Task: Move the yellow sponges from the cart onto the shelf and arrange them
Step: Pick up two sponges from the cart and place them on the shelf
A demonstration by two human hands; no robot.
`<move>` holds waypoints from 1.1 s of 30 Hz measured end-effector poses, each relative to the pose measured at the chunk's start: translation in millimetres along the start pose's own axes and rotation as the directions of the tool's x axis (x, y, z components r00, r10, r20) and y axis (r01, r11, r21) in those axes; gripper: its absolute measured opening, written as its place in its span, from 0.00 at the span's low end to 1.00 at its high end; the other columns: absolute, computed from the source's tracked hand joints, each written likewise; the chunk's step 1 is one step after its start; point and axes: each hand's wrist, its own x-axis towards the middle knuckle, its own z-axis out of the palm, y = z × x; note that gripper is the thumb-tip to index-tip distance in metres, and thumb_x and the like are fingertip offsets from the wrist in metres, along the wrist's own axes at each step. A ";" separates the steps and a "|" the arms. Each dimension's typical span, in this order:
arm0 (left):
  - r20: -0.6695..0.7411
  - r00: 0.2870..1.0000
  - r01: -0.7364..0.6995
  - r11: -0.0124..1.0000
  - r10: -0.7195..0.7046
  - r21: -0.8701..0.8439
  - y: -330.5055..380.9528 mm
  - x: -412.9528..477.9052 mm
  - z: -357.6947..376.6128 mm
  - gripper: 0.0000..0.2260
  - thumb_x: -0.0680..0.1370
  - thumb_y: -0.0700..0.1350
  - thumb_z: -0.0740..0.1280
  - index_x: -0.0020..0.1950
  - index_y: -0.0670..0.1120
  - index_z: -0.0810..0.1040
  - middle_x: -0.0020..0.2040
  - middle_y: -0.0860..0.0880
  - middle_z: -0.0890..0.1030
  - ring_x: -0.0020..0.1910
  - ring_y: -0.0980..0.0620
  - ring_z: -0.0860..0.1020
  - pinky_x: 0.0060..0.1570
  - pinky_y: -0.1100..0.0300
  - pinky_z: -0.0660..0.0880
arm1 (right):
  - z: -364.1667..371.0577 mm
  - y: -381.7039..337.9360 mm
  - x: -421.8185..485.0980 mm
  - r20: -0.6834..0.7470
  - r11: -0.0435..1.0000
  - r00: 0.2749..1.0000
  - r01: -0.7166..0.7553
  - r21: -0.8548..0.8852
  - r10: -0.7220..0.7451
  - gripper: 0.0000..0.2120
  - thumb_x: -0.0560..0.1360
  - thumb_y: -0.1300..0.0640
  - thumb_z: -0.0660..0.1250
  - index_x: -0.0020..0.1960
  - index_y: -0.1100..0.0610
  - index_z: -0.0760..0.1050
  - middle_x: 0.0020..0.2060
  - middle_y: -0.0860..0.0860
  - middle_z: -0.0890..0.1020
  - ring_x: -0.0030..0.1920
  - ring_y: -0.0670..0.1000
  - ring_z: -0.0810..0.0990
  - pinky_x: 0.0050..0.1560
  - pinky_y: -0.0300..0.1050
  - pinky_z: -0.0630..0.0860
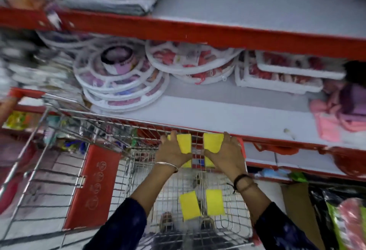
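My left hand (173, 149) grips a yellow sponge (185, 143) and my right hand (227, 153) grips another yellow sponge (213, 142). Both are raised side by side above the far end of the wire cart (126, 170), just below the front edge of the grey shelf (227, 111). Two more yellow sponges lie flat on the cart's wire floor, one at the left (190, 205) and one at the right (214, 202). Slivers of yellow show under my hands, partly hidden.
Round white-rimmed packs (122, 77) are stacked at the shelf's left, rectangular ones (281, 73) at its back right, and pink cloths (336, 115) at the far right. The cart's red seat flap (93, 186) stands to the left. A red-edged upper shelf (198, 30) overhangs.
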 end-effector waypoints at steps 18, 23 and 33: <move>-0.300 0.926 -0.209 0.973 0.229 0.100 138.2 -51.2 -229.4 0.41 0.64 0.65 0.71 0.71 0.51 0.59 0.69 0.39 0.66 0.65 0.37 0.71 0.61 0.48 0.71 | -228.6 -114.1 -5.7 -0.258 0.971 0.940 0.238 0.021 -0.225 0.43 0.64 0.35 0.70 0.70 0.58 0.63 0.68 0.60 0.69 0.67 0.61 0.69 0.62 0.51 0.70; -0.364 0.886 -0.243 0.957 0.287 0.160 181.6 -24.5 -279.8 0.38 0.65 0.64 0.70 0.70 0.49 0.62 0.68 0.39 0.69 0.65 0.38 0.71 0.63 0.47 0.72 | -268.8 -150.0 30.4 -0.338 0.967 0.914 0.252 0.042 -0.224 0.41 0.65 0.36 0.70 0.68 0.59 0.65 0.65 0.60 0.70 0.65 0.62 0.69 0.60 0.52 0.70; -0.343 0.901 -0.153 0.935 0.264 0.318 226.8 69.6 -301.9 0.42 0.67 0.63 0.68 0.73 0.46 0.58 0.71 0.40 0.68 0.70 0.42 0.67 0.63 0.49 0.70 | -283.1 -194.7 131.5 -0.334 0.990 0.935 0.137 0.035 -0.117 0.45 0.67 0.37 0.70 0.72 0.60 0.57 0.69 0.62 0.66 0.70 0.63 0.65 0.64 0.53 0.69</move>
